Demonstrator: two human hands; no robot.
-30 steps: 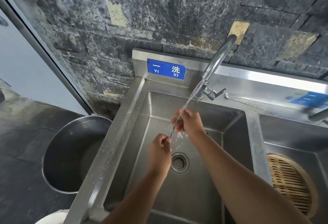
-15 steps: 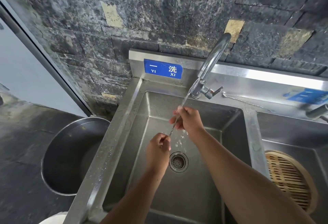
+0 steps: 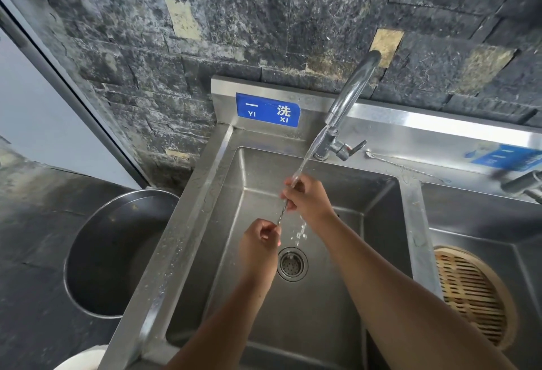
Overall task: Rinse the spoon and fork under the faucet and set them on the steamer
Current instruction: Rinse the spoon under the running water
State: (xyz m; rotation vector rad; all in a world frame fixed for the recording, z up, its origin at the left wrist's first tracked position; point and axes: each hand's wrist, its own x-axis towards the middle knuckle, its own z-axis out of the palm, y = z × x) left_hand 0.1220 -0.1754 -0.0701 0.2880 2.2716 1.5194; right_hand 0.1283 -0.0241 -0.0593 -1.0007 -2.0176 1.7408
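Change: both hands stay put, the left hand (image 3: pixel 259 237) and right hand (image 3: pixel 308 201) holding the utensil (image 3: pixel 282 213) under the stream (image 3: pixel 308 154) as before.
Utensil: thin metal stem slanting between the hands over the left basin (image 3: pixel 322 325); spoon or fork, cannot tell.
Right hand: fingers curled round the upper end, where the water lands.
Left hand: pinches the lower end, just above the drain (image 3: pixel 292 264).
Faucet (image 3: pixel 352 90): running.
Steamer (image 3: pixel 469 296): bamboo, in the right basin, well apart from the hands.
Pot (image 3: pixel 117 252): left of the sink.
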